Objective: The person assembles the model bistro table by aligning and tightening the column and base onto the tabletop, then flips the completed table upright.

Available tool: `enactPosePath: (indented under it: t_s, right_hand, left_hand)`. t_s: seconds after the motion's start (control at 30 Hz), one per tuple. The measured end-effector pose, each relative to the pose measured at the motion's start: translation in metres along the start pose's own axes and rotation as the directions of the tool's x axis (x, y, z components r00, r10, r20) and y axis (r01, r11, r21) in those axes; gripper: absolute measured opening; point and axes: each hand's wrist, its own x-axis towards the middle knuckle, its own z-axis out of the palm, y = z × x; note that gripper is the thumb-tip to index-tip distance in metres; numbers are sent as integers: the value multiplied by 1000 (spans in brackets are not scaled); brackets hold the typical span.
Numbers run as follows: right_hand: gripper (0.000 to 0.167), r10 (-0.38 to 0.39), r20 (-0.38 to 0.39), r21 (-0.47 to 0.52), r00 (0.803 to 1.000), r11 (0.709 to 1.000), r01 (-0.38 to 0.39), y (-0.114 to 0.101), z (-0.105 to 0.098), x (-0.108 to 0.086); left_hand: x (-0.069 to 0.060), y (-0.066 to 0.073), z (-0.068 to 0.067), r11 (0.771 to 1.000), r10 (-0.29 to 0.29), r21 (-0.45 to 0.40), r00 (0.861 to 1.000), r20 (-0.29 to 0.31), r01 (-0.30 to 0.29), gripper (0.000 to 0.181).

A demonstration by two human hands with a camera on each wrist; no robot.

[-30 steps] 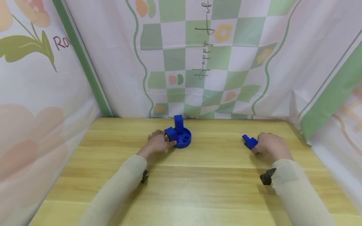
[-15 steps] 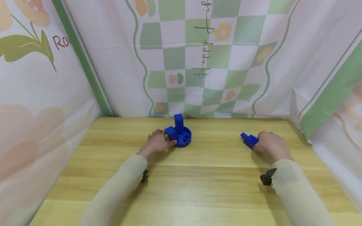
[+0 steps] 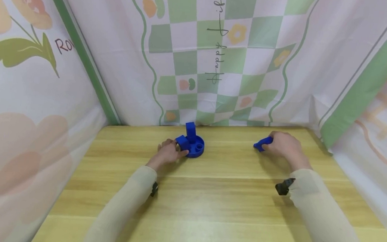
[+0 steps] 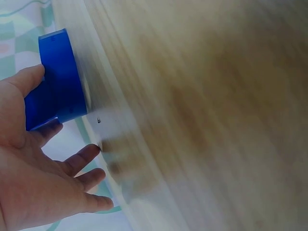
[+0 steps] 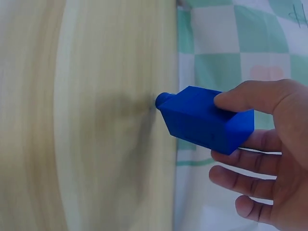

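Observation:
A round blue dish-like base (image 3: pixel 196 155) stands on the table towards its far edge. From it rises a tall blue block (image 3: pixel 191 132), and a small raised ring shows inside its rim. My left hand (image 3: pixel 167 152) pinches a second blue block (image 3: pixel 182 142) at the base's left side between thumb and index finger; the other fingers reach out loosely in the left wrist view. Over the right part of the table, my right hand (image 3: pixel 286 147) holds a blue block with a short round peg (image 5: pixel 202 118) between thumb and fingers, its peg pointing left.
The wooden table (image 3: pixel 221 198) ends at a patterned cloth (image 3: pixel 212 99) hanging behind it. More cloth hangs along the left and right sides. A small black camera (image 3: pixel 284 186) sits on the right wrist.
My right hand has turned the pegged block and shifted it slightly left and away from me. The left hand and the round base stay where they were.

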Motion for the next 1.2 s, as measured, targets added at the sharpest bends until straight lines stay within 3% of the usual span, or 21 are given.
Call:
enactPosePath:
  t_s: [0.33,0.93,1.2]
  right_hand:
    - [51,-62,-95,7,993,998,63,-31,-9,2]
    - [50,-104,-111,42,988,993,110,-66,-5,3]
    - [38,-150,-128,69,980,985,159,-88,-2,5]
  left_hand:
    - [5,-2,0,1000,7,4,1000,-11,-7,87]
    - [5,-4,2,999,33,25,999,-26,-33,87]
    - [4,-4,2,999,46,6,998,-38,-46,85]
